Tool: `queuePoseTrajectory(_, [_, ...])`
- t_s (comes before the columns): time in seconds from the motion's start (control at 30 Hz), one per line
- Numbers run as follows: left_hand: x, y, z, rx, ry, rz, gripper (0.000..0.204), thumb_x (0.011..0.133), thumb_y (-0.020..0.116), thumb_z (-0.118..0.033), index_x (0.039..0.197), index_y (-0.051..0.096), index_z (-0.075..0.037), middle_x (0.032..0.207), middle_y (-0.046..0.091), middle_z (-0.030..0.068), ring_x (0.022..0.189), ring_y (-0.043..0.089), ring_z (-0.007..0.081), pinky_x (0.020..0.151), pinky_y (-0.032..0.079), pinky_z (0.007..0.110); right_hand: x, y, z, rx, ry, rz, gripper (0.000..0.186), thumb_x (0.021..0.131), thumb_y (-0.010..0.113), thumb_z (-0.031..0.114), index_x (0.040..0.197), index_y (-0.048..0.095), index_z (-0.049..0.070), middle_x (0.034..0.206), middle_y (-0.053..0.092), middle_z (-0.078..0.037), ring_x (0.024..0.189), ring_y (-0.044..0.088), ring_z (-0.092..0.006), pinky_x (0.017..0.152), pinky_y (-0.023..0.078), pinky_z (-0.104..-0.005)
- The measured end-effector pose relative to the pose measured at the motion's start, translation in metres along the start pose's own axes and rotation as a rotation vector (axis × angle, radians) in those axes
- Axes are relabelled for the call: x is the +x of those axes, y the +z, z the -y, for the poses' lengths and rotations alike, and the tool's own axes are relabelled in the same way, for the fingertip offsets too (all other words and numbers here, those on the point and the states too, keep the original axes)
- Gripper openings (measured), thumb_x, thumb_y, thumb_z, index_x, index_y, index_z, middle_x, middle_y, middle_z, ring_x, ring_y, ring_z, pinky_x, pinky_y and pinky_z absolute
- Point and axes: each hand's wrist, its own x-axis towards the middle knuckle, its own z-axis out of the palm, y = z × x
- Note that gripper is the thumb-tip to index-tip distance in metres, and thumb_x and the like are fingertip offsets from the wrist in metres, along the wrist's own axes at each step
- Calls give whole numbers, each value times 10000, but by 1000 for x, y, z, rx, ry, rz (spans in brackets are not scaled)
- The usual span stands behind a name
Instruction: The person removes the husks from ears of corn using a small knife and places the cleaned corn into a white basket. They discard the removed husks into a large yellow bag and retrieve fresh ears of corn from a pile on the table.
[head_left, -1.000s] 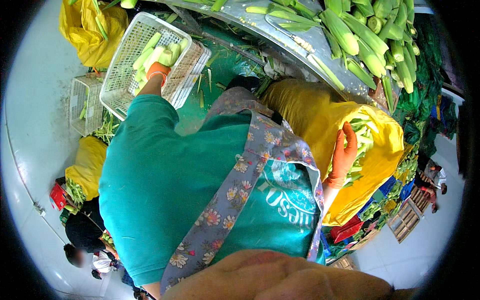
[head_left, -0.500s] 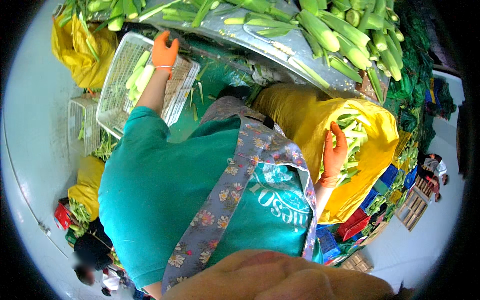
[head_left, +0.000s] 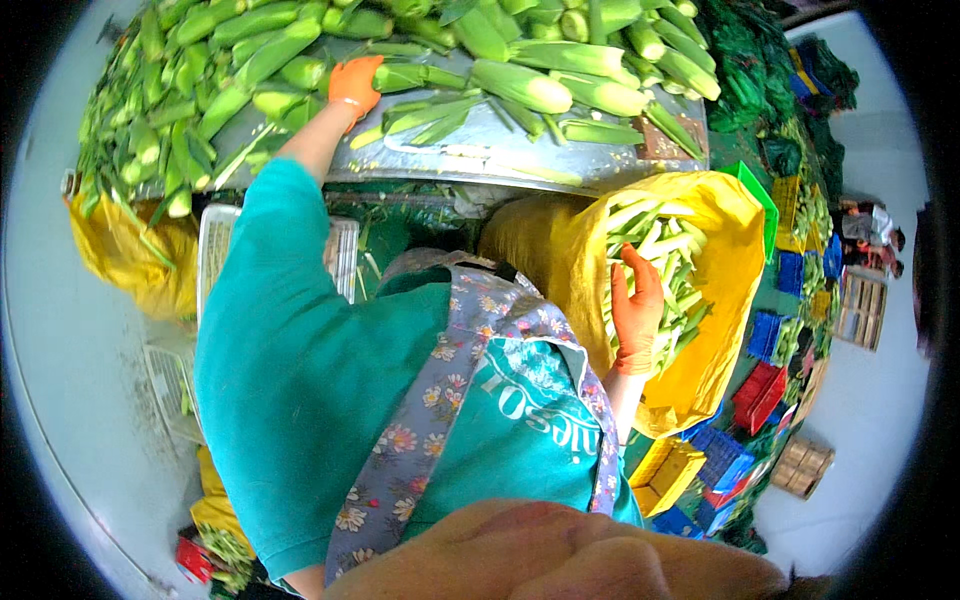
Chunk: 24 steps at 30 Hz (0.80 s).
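Observation:
At the far table my left hand point(head_left: 354, 86), in an orange glove, has its fingers curled round the end of an unhusked ear of corn point(head_left: 402, 77). More ears in green husks point(head_left: 520, 85) lie heaped about it. On the right my right hand point(head_left: 638, 308), gloved in orange too, is open with thumb and fingers apart. It is over the mouth of a yellow sack point(head_left: 730, 300). Pale green strips and stalk-like trimmings point(head_left: 668, 250) fill the sack's inside; none is visibly gripped.
A metal tabletop point(head_left: 500, 160) curves along the far side. My left arm partly covers a white plastic crate point(head_left: 343, 255). Another yellow sack point(head_left: 150, 260) stands at the left. Yellow point(head_left: 667, 475) and red crates point(head_left: 760, 397) stand at the right, and people point(head_left: 872, 235) are farther off.
My left hand has moved from above the white crate up onto the table and closed on an ear of corn. My right hand stays open at the sack; the view has shifted.

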Motion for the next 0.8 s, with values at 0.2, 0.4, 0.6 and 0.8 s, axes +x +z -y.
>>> queuePoseTrajectory(0.2, [-8,-106,-125,-923,-26,-83,776,693,842,-286,1380,533,-96,1296,617,157,1179,588,294,1012,458,390,20,-20,18,77,-77,-149,296,876,678,75,1172,690,66,1118,687,-135,1010,642,-282,898,492,-359])
queuePoseTrajectory(0.4, [-50,-177,-262,-1329,273,526,730,702,864,-278,1325,571,-35,1233,649,113,1125,597,197,988,462,351,60,-46,78,238,-366,-453,483,797,764,146,1264,648,112,1130,648,-151,1048,611,-320,921,477,-402])
queuePoseTrajectory(0.6, [-83,-146,-340,-1499,603,718,814,721,870,-380,1354,522,-5,1280,611,141,1178,574,237,1016,440,354,29,-63,54,337,-254,-486,417,796,751,60,1206,685,100,1078,637,-122,1018,617,-275,885,495,-353])
queuePoseTrajectory(0.8, [-96,-110,-372,-1410,735,709,909,720,867,-418,1405,461,21,1294,586,177,1223,553,265,1035,427,362,-2,-68,16,701,-138,-493,237,810,726,-3,1041,701,46,985,629,-83,948,596,-216,852,476,-329])
